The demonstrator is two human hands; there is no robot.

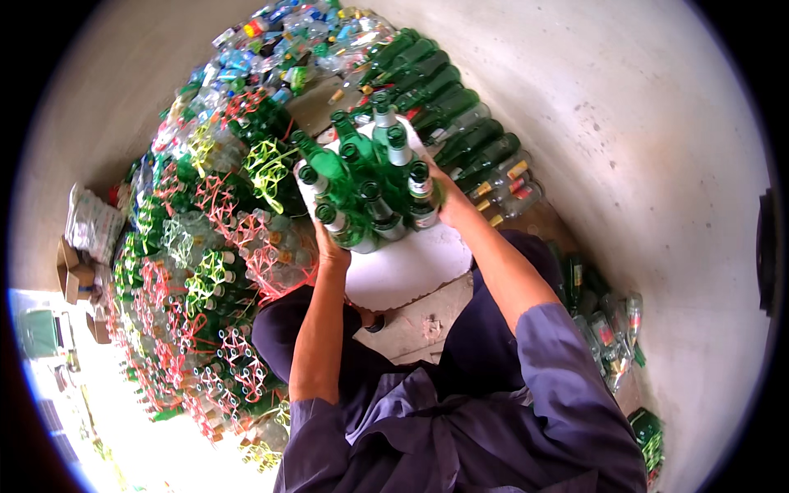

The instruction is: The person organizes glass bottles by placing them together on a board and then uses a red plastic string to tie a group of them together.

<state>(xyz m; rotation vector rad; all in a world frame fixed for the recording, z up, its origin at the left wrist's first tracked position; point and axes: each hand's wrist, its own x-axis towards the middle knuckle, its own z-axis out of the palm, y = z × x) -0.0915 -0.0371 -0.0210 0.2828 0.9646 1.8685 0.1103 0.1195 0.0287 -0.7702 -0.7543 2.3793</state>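
Observation:
In front of me a cluster of several green glass bottles (363, 166) stands upright, packed close together on a white board (407, 265). Some of their necks carry silver or white foil and labels. My left hand (332, 248) presses against the near left side of the cluster, its fingers mostly hidden by the glass. On the opposite side my right hand (451, 198) is against the bottles, with its fingertips out of sight behind them. Between them the two hands clasp the group. The board has a ragged near edge and lies between my knees.
Green and clear bottles (453, 108) lie in a row by the pale wall (592, 123). Bundles tied with red and yellow strapping (216, 203) crowd the left. Plastic bottles (277, 55) are heaped behind. More loose bottles (607, 336) lie low at right.

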